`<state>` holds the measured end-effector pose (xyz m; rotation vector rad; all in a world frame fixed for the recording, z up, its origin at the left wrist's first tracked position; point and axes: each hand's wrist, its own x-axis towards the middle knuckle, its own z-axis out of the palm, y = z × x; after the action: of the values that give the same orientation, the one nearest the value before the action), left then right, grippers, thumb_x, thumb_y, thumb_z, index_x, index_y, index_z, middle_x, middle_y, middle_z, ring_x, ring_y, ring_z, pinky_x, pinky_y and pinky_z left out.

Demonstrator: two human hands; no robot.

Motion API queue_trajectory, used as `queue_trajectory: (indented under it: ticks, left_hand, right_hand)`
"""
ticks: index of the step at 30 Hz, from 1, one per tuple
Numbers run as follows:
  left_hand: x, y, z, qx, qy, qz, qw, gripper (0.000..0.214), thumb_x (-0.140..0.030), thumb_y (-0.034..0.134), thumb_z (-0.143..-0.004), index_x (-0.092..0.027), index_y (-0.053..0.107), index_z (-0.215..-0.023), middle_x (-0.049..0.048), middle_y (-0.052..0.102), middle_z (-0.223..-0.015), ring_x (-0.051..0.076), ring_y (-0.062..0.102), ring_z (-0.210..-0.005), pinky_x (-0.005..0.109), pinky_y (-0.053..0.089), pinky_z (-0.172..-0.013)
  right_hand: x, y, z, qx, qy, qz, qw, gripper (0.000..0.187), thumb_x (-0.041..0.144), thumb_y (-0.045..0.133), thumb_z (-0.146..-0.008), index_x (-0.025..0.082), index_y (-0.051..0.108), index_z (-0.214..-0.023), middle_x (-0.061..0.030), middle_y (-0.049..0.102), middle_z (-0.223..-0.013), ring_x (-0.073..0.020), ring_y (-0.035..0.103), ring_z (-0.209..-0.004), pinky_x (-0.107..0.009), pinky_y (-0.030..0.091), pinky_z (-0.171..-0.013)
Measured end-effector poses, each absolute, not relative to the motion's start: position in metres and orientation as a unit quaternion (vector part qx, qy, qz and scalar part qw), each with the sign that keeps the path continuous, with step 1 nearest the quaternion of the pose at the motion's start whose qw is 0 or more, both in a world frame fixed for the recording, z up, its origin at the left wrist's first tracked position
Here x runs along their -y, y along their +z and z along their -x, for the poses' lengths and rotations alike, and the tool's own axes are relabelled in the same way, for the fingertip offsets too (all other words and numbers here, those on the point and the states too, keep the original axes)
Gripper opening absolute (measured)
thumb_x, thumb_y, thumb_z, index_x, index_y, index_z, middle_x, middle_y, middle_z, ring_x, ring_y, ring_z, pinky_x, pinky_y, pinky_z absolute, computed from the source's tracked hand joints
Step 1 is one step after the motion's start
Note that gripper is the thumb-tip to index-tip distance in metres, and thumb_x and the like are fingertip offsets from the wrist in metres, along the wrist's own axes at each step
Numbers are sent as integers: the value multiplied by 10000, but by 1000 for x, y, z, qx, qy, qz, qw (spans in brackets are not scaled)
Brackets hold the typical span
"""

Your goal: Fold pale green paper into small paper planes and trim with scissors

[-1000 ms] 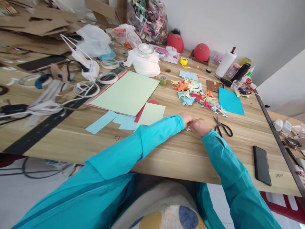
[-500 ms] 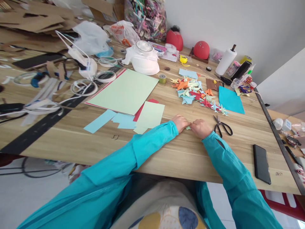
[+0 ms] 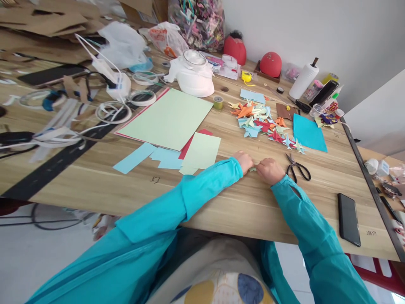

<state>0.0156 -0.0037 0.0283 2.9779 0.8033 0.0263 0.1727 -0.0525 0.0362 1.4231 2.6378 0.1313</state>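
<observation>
A small piece of light green paper (image 3: 252,169) shows between my hands, low on the wooden table; most of it is hidden by fingers. My left hand (image 3: 244,162) is closed at its left side, the fingertips pinching it. On the other side my right hand (image 3: 269,171) is closed over the same paper, knuckles up. Black-handled scissors (image 3: 297,168) lie just right of my right hand, blades pointing away. Beyond the hands is a pile of folded paper cranes (image 3: 261,120) in orange, red, blue and green. Cut light green sheets (image 3: 202,150) lie to the left.
A large green sheet stack (image 3: 167,118) and blue paper strips (image 3: 135,157) lie left. A turquoise sheet (image 3: 309,132) is at the right, a phone (image 3: 348,218) near the front edge. Cables (image 3: 114,112) and a power strip (image 3: 118,86) crowd the far left.
The view has shifted slightly, so the table items sit a little further right. Both hands stay together on the green paper, with a small shift of the fingers.
</observation>
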Motion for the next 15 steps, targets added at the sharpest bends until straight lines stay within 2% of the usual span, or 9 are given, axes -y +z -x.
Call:
queue_trajectory:
  ticks: [4, 7, 15]
  left_hand:
    - [-2, 34, -23, -277, -30, -959, 44, 124, -174, 582, -687, -215, 689, -734, 55, 678, -741, 204, 591, -733, 323, 336, -659]
    - [-1, 29, -22, -270, 2, -962, 50, 96, -160, 588, -693, -194, 677, -679, 57, 665, -688, 193, 585, -705, 335, 328, -682]
    - [14, 2, -9, -240, 153, -958, -17, 265, -189, 426, -864, -159, 659, -741, 63, 644, -697, 162, 556, -751, 342, 323, -726]
  right_hand:
    - [49, 42, -168, -873, 36, -476, 103, 216, 158, 445, -836, 118, 653, -794, -121, 654, -756, -179, 556, -721, -298, 284, -626]
    - [49, 45, -167, -870, 32, -481, 108, 203, 158, 457, -826, 127, 657, -805, -120, 661, -775, -185, 567, -731, -299, 280, -619]
    - [53, 39, -173, -869, 50, -488, 66, 224, 175, 454, -835, 135, 661, -760, -97, 639, -732, -167, 530, -705, -295, 273, -629]
